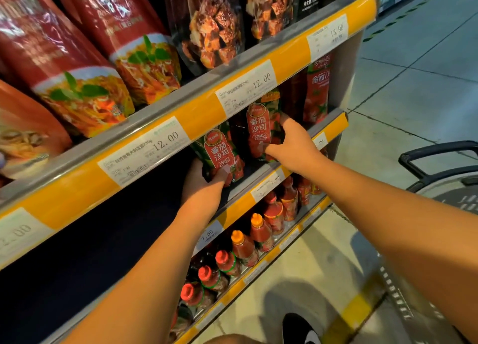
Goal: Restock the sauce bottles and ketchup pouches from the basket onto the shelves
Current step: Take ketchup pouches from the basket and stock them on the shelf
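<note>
We're mid-placement on the middle shelf (pixel 261 178): left hand (pixel 204 180) curls round one ketchup pouch (pixel 222 155), right hand (pixel 292 139) round another pouch (pixel 261 129), both upright inside the shelf. Next, we'd say, settle them standing and let go. The basket (pixel 439 167) waits at right.

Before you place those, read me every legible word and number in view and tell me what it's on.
"番茄沙司 TOMATO KETCHUP": left ketchup pouch, gripped by left hand.
"番茄沙司 TOMATO KETCHUP": right ketchup pouch, gripped by right hand.
"12.00": left price tag.
"12.00": middle price tag.
"13.90": right price tag.
"7.50": lower price tag.
"番茄沙": far ketchup pouch, cut off.
Fine print on the tags and pasta sauce bags: too blurred.
</note>
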The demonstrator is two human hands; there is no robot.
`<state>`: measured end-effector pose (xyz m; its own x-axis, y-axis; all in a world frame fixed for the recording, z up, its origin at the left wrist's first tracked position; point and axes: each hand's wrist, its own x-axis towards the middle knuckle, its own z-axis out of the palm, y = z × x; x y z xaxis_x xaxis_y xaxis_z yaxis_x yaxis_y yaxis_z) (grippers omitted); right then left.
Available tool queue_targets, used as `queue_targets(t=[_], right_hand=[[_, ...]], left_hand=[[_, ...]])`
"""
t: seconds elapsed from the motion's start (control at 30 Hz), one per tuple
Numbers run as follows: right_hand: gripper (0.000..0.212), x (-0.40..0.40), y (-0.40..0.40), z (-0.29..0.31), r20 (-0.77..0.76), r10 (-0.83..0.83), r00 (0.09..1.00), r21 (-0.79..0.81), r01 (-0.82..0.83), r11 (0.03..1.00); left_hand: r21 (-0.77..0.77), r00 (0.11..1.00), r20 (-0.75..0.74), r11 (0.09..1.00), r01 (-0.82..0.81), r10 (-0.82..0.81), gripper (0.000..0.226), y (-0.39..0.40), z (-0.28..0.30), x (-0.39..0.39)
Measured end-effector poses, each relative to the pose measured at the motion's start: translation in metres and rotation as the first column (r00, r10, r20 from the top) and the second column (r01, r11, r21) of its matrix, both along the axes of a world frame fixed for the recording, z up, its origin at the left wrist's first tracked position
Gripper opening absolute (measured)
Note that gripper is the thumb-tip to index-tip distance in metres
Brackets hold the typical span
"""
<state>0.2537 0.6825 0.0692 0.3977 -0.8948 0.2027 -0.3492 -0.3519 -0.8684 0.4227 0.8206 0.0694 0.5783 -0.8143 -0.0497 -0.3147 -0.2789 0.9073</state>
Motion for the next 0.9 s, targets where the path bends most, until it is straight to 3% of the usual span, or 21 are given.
queue_targets(t=[0.1, 0.3, 0.47, 0.8, 0.9], right_hand=[[0.058, 0.000, -0.001, -0.002, -0.068, -0.035, 0.997, -0.043, 0.033, 0.999], [0.058, -0.002, -0.011, -0.002, -0.117, -0.079, 0.990, -0.051, 0.073, 0.996], [0.062, -0.004, -0.023, -0.006, -0.182, -0.175, 0.968, -0.041, 0.171, 0.984], [0.066, 0.012, -0.036, -0.002, -0.337, -0.156, 0.929, -0.011, 0.162, 0.987], [0.046, 0.012, -0.041, -0.004, -0.394, -0.156, 0.906, 0.016, 0.177, 0.984]], left_hand=[[0.007, 1.000, -0.007, 1.000, 0.015, -0.015, 0.029, 0.002, -0.005, 0.003], [0.070, 0.999, 0.020, 0.997, 0.034, -0.035, 0.053, 0.000, -0.015, 0.011], [0.082, 0.992, 0.123, 0.996, 0.025, -0.035, 0.047, -0.003, -0.014, 0.011], [0.052, 0.957, 0.288, 0.998, 0.020, -0.034, 0.048, -0.022, -0.017, 0.011], [0.049, 0.948, 0.318, 0.999, 0.008, -0.024, 0.050, -0.029, -0.019, 0.012]])
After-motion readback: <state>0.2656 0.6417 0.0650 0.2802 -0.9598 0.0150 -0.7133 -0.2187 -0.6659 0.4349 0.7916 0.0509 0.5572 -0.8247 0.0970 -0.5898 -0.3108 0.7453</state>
